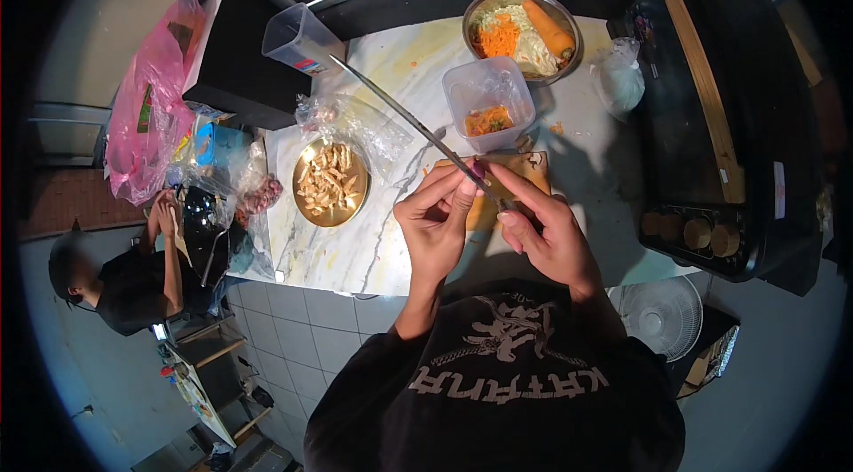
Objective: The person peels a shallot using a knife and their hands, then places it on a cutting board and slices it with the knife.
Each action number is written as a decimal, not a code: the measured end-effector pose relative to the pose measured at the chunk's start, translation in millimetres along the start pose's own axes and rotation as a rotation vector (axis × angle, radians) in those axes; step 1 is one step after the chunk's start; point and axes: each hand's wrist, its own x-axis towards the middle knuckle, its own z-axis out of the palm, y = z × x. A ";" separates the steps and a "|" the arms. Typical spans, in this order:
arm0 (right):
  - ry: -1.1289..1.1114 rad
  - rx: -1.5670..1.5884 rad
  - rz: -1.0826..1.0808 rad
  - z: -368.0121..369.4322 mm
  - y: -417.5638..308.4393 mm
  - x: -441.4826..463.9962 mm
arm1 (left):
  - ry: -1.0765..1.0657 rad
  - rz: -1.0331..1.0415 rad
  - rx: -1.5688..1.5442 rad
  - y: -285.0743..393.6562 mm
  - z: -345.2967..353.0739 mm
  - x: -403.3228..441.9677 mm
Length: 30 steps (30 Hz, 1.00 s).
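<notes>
My left hand [437,228] is closed, its thumb and fingertips pinching a small purple shallot [480,169]. Fingers of my right hand [553,239] are curled round the handle end of a long knife [400,110], and its fingertips also reach the shallot. The blade slants up and left, crossing in front of the shallot. Beneath both hands lies a wooden cutting board [536,172], partly hidden by them. Just beyond it stands a clear plastic tub [455,85] with chopped orange bits inside.
A metal bowl [468,23] holds a carrot and shredded vegetables. At left are a gold plate [362,205] of pale pieces, a clear plastic bag [378,130] and an empty container [298,38]. A black oven [684,116] stands right. Another person [133,290] works at far left.
</notes>
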 end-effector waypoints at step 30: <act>0.045 -0.023 0.063 7.5 -9.2 -1.1 | -0.015 -0.020 -0.146 -6.7 -2.4 1.4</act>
